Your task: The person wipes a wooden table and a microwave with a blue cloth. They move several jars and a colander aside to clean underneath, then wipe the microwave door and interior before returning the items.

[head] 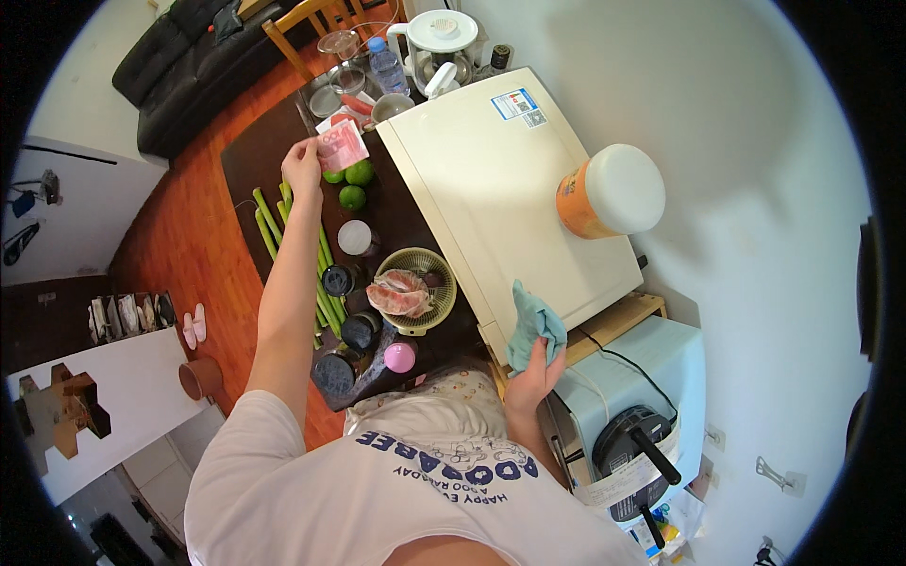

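Reached out over the dark table (272,134), my left hand (303,166) pinches a pink banknote (343,146) by one edge. Green limes (352,198) lie just below the note, which partly covers them. My right hand (536,376) grips a crumpled teal cloth (534,327) at the near edge of a cream-coloured appliance (488,191) with a flat top. Long green stalks (329,304) run along the table, partly behind my left forearm. Peeled pomelo segments (400,293) sit in a yellow-green strainer basket (451,291) between my two arms.
An orange tub with a white lid (626,189) stands on the appliance. Several lidded jars (340,281) line the table near me. A glass kettle (442,53), a water bottle (388,67) and a mug (393,107) crowd the far end. A light-blue appliance (658,354) stands at right.
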A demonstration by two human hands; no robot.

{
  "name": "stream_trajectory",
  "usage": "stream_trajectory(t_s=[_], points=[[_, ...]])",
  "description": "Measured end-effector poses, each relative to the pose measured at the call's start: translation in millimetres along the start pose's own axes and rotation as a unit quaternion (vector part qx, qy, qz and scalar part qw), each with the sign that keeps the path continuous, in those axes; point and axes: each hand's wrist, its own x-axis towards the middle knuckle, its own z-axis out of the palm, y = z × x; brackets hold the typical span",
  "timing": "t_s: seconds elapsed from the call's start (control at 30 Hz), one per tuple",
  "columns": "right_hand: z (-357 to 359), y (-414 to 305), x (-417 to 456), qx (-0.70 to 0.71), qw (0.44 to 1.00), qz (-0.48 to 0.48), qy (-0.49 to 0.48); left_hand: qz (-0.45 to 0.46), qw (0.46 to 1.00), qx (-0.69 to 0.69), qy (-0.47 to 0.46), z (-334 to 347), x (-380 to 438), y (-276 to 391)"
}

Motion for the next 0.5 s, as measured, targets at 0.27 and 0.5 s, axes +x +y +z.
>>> stream_trajectory(t_s=[0.27, 0.5], points=[[0, 0, 11, 0.019, 1.0, -0.01, 0.021, -0.164, 0.985, -0.052, -0.032, 32, 8, -71], [-6, 2, 12, 0.012, 0.999, -0.031, 0.002, -0.105, 0.96, 0.218, -0.141, 71, -11, -45]])
